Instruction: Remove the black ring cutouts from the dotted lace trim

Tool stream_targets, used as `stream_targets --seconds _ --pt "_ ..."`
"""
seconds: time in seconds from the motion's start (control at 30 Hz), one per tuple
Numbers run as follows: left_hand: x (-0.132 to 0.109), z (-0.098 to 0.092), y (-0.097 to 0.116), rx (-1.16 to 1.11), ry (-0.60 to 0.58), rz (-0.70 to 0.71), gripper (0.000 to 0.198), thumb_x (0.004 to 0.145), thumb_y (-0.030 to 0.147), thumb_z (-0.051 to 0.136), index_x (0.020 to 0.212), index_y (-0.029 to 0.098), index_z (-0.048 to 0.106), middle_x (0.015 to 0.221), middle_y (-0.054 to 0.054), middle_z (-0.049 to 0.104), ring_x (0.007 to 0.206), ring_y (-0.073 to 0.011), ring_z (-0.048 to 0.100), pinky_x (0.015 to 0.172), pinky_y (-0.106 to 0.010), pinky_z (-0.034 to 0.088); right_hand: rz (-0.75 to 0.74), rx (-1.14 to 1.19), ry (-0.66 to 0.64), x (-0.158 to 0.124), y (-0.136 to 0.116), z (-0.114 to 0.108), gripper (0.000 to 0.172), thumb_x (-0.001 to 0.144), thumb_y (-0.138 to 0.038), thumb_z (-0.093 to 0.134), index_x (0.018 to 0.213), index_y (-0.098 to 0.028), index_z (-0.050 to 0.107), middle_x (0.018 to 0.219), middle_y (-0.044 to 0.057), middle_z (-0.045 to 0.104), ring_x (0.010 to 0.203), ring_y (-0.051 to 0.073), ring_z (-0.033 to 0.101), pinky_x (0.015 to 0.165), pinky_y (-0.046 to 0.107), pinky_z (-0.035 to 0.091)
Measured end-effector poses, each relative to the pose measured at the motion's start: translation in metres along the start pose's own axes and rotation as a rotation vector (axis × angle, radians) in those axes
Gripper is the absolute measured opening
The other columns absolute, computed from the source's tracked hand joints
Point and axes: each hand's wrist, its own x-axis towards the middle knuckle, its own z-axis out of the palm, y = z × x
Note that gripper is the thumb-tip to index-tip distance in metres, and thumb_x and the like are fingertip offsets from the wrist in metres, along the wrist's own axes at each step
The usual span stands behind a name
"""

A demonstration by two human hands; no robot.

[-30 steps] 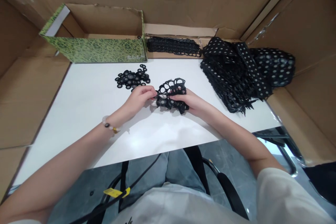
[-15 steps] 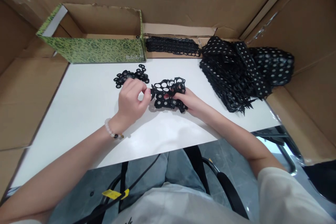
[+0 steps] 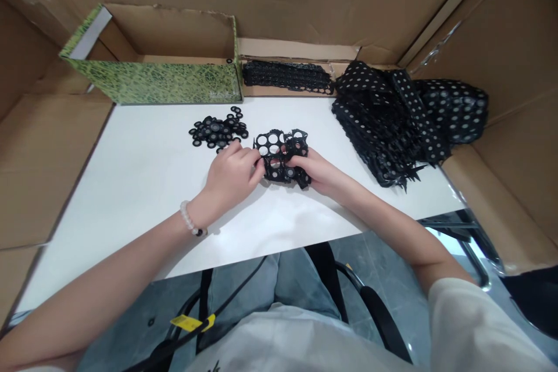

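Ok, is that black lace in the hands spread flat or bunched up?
Bunched up: the black lace is gathered between the left hand and right hand, folded over itself.

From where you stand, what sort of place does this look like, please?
Probably a makeshift piece-work station: a white table walled with cardboard, small black rings and stacked black dotted strips on it, and the left hand and right hand working a black punched piece.

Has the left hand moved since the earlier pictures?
Yes: against the pile of black rings, the left hand has shifted right, closer to the black lace.
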Motion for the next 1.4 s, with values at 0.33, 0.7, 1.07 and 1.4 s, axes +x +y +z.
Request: stream_targets --seconds 0.33,0.7,1.07,1.4 --pt "0.008 0.002 -0.008 -0.510 -0.184 -0.147 0.033 0.102 0.044 0.046 0.079 0.022 0.051 0.074 -0.001 0.060 0.070 -0.0200 0.056 0.067 -0.032 0.044 -0.020 -0.064 0.024 -0.001 -0.001 -0.003 0.032 0.062 -0.019 0.068 0.093 -0.021 0.071 0.091 0.002 0.078 0.100 0.025 0.071 0.098 0.038 0.054" --pt "0.017 -0.001 -0.111 -0.072 0.267 -0.294 0.023 0.095 0.041 0.061 0.090 0.026 0.078 0.080 -0.009 0.069 0.088 -0.0306 0.058 0.086 -0.048 0.044 0.076 0.037 0.053 -0.003 -0.008 -0.004 0.029 0.067 -0.020 0.064 0.095 -0.022 0.062 0.092 0.007 0.079 0.094 0.026 0.073 0.080 0.037 0.060" --pt "0.013 -0.006 -0.034 -0.383 0.040 -0.225 0.041 0.108 0.045 0.035 0.095 0.022 0.066 0.093 -0.007 0.070 0.090 -0.0269 0.059 0.084 -0.046 0.045 0.113 0.154 0.075 -0.005 -0.016 0.003 0.031 0.072 -0.018 0.061 0.103 -0.022 0.063 0.087 0.004 0.076 0.093 0.023 0.074 0.083 0.036 0.062" --pt "0.008 -0.004 -0.021 -0.108 -0.035 0.071 0.034 0.100 0.044 0.056 0.074 0.022 0.060 0.075 -0.009 0.070 0.085 -0.0300 0.059 0.079 -0.046 0.044 0.153 0.221 0.052 -0.006 -0.017 0.004 0.035 0.072 -0.018 0.059 0.107 -0.021 0.061 0.091 0.003 0.075 0.090 0.023 0.072 0.090 0.040 0.063"
